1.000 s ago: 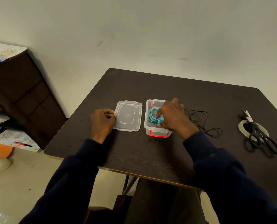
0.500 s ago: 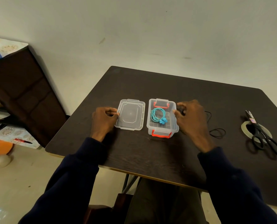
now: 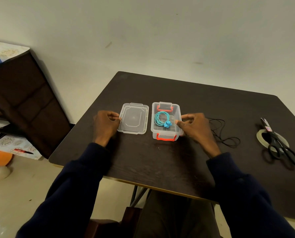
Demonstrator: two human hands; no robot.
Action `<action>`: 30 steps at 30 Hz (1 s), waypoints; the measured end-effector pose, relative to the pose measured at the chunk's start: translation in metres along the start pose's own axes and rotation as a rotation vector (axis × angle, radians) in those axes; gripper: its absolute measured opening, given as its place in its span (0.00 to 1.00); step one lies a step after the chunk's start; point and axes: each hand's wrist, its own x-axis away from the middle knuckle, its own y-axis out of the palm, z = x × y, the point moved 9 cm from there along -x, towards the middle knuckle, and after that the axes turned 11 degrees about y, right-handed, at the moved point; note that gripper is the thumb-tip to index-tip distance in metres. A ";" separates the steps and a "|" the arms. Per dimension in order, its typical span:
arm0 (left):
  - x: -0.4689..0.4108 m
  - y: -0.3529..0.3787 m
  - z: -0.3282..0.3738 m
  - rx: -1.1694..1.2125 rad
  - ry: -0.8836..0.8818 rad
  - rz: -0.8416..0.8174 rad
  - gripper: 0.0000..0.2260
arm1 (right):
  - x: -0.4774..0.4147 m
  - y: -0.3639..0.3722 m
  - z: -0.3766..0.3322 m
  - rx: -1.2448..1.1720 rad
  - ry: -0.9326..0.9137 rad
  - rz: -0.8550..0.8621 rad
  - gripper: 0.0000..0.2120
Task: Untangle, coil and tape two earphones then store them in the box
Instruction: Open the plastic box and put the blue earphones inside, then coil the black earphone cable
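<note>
The left hand point(image 3: 106, 127) lies on the dark table point(image 3: 160, 160) with its fingers curled, thumb and forefinger pinching the left edge of the clear lid point(image 3: 133, 118), which lies flat just to its right. Between the two hands stands the open clear box point(image 3: 165, 133) with orange latches at its near and far ends. Inside it, closer to the left hand's side, lies the coiled teal earphone point(image 3: 161, 119), its buds bunched at the near right of the coil.

The right hand point(image 3: 196, 128) sits against the box's right wall. Its thumb tip touches the rim and its fingers are loosely curled, but whether they clamp the wall cannot be told. Just beyond and to the right of this hand, the black earphone point(image 3: 226, 136) lies in loose loops on the table. Well off to the right, black scissors point(image 3: 281, 148) rest across a roll of tape point(image 3: 260, 135). A small label near the blades is too small to read.
</note>
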 end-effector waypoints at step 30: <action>0.031 -0.011 0.042 0.150 0.204 0.167 0.10 | 0.000 -0.047 0.038 -0.167 -0.011 0.081 0.07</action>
